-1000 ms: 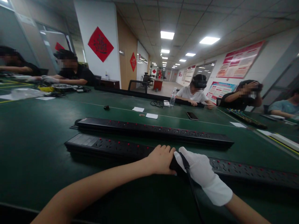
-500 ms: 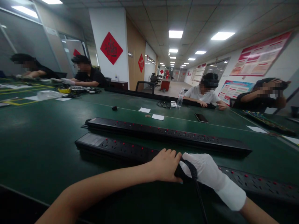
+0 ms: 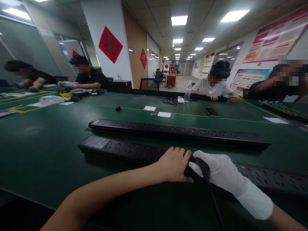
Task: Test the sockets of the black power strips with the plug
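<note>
A long black power strip with red dots (image 3: 134, 150) lies across the green table (image 3: 48, 150) in front of me. My left hand (image 3: 175, 164), bare, wraps over the middle of this strip and grips it. Just right of it, my right hand (image 3: 220, 170), in a white glove, is closed round a black plug (image 3: 204, 166) at the strip's top; its cable (image 3: 216, 205) runs down toward the near edge. The plug's prongs are hidden. A second black power strip (image 3: 178, 132) lies behind the first, touched by neither hand.
Farther back are white paper pieces (image 3: 164, 114), a small black object (image 3: 118, 108), a phone (image 3: 211, 112), a water bottle (image 3: 188, 91) and a coiled cable (image 3: 170, 101). Several people sit around the table. A plastic bag (image 3: 51, 100) lies at the left.
The view has shifted a little. Both hands appear slightly farther right, still on the strip and plug. The person at the far right has changed posture.
</note>
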`<state>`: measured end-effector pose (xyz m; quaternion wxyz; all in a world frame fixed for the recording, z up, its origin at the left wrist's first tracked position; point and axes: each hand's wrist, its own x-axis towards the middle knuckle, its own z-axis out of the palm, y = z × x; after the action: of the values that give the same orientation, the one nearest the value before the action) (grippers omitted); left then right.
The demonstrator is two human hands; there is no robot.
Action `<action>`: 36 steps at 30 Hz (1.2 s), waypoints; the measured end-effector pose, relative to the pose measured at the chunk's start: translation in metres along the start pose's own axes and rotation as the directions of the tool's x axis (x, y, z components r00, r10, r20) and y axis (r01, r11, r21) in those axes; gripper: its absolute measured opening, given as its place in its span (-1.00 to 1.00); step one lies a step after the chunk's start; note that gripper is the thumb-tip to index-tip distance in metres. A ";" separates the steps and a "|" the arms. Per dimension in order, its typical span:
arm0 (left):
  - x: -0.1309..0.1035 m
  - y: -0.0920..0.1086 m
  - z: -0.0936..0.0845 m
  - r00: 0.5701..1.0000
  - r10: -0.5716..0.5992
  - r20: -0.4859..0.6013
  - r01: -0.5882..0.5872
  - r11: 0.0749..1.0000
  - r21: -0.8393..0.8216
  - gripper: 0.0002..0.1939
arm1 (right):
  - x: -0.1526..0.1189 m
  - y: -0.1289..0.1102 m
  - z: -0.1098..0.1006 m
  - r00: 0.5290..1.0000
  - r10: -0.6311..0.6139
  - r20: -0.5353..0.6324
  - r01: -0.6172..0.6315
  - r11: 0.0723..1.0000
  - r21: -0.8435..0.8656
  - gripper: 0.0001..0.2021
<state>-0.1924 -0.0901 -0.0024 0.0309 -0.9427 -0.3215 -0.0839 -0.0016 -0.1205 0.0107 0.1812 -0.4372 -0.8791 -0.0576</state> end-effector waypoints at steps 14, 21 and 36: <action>-0.001 0.000 0.003 0.999 -0.009 -0.034 0.009 1.000 -0.019 -0.21 | -0.006 -0.007 -0.006 0.999 0.024 0.025 -0.021 0.992 -0.128 -0.73; -0.002 0.001 0.001 0.999 0.001 -0.038 -0.001 1.000 -0.004 -0.22 | -0.001 -0.002 -0.008 0.996 0.029 0.087 -0.034 0.998 0.054 -0.73; -0.002 0.001 0.001 1.000 0.006 -0.022 -0.006 1.000 0.007 -0.19 | 0.000 -0.007 -0.011 1.000 0.009 -0.015 -0.009 1.000 0.004 -0.76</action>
<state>-0.1934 -0.0915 -0.0039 0.0381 -0.9426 -0.3186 -0.0928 -0.0038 -0.1274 0.0212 0.1889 -0.4403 -0.8758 -0.0581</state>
